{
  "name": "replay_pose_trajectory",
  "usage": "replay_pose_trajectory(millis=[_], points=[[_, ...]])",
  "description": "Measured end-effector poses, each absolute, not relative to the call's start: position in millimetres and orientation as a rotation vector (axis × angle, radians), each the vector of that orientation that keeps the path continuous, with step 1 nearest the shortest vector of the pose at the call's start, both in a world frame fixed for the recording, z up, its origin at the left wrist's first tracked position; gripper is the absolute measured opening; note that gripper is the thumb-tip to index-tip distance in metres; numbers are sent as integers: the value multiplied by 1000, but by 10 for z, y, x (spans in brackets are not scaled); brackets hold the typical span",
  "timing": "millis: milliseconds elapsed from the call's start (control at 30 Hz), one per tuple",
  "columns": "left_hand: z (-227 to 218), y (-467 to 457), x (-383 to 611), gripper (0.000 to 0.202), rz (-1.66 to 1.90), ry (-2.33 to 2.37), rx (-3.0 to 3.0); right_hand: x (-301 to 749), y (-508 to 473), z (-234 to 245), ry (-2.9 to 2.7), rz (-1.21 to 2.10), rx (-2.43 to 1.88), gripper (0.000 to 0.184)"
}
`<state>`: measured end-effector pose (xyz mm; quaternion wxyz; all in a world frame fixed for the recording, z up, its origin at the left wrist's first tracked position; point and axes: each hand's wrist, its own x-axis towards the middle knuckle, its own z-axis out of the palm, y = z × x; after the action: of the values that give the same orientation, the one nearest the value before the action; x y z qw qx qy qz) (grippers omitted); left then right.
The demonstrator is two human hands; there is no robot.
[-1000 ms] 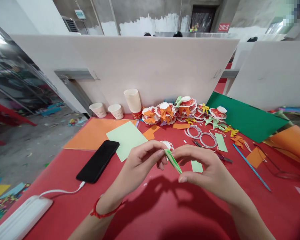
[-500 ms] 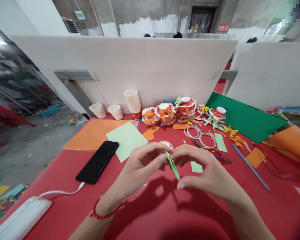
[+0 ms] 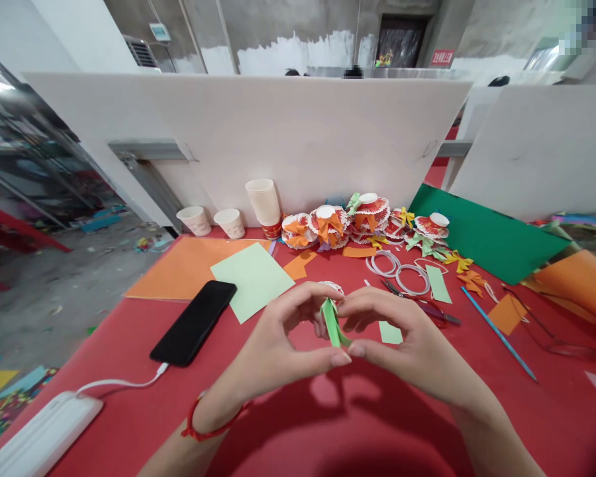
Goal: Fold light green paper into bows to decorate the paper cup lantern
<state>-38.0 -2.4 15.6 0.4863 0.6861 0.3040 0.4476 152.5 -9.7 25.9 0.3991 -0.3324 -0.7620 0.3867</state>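
A small piece of folded light-green paper (image 3: 332,323) is held up between both hands above the red tabletop (image 3: 298,437). My left hand (image 3: 288,331) wears a red string bracelet and grips the paper from the left, its thumb at the lower end and its fingers at the top. From the other side my right hand (image 3: 395,331) pinches it, the thumb close to the left thumb and the fingertips at the upper edge. The folds partly stand apart. Behind the right fingers lies a small light-green paper piece (image 3: 391,332).
A black phone (image 3: 193,323) with a cable lies at left, beside a green sheet (image 3: 252,281) on orange paper (image 3: 179,265). Paper cups (image 3: 229,223) and decorated cup crafts (image 3: 328,225) line the white partition (image 3: 258,126). Scissors (image 3: 422,301) and a blue stick (image 3: 499,333) lie at right.
The folded green paper has turned and opened somewhat. My left thumb has moved down to its lower end, and my right thumb has come up against it too.
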Motion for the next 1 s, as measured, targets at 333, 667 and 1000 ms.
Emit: replay_pose_trajectory(millis=[333, 667, 1000], points=[[149, -70, -360, 50, 935, 990, 1901, 1457, -147, 181, -1882, 511, -985, 10], [113, -143, -339, 55, 917, 1092, 2096, 1394, -153, 105, -1845, 286, -972, 10], [106, -212, -243, 49, 1300, 1053, 2074, 1321, -179, 21, -1785, 59, -908, 19]])
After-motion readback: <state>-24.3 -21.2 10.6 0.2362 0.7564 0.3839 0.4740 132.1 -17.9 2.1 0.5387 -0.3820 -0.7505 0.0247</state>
